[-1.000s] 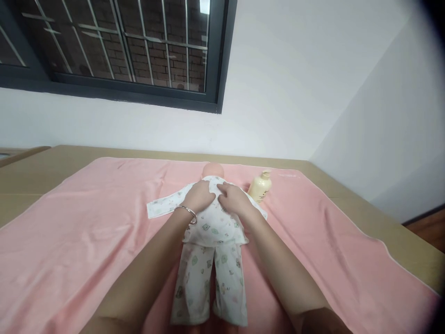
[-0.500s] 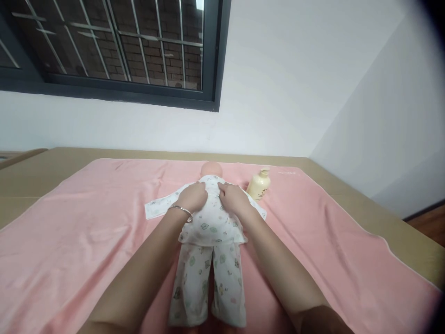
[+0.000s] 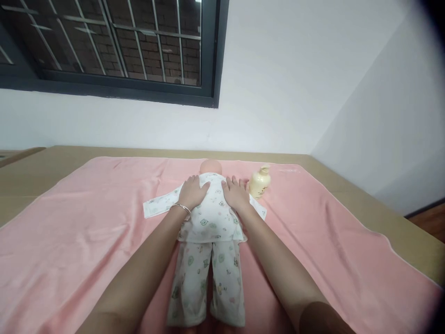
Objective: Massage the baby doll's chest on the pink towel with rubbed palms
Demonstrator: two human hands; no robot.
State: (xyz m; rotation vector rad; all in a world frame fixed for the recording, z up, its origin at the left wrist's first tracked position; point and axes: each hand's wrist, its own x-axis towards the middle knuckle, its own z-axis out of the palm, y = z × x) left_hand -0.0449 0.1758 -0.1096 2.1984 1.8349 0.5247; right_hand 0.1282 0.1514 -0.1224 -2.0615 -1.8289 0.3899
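Note:
A baby doll (image 3: 214,218) in a white printed top and matching trousers lies on a pink cloth (image 3: 104,232), its head (image 3: 210,167) at the far end and its face out of sight. On the left side of its upper back rests my left hand (image 3: 192,192), fingers stretched out and a silver bangle on the wrist. My right hand (image 3: 237,193) lies with spread fingers on the right shoulder area. Just beyond those fingers stands a pale yellow pump bottle (image 3: 260,182). The doll's left-lying sleeve (image 3: 160,205) extends out flat.
The cloth covers a tan surface (image 3: 41,171) that shows around its edges. Behind it rises a white wall (image 3: 271,93) with a dark-framed barred window (image 3: 139,41) at the upper left. Another wall (image 3: 399,116) closes the right side.
Both hands have unfolded from curled fingers to flat, spread ones on the doll's upper back, shifting slightly outward. The doll and the bottle stay in place.

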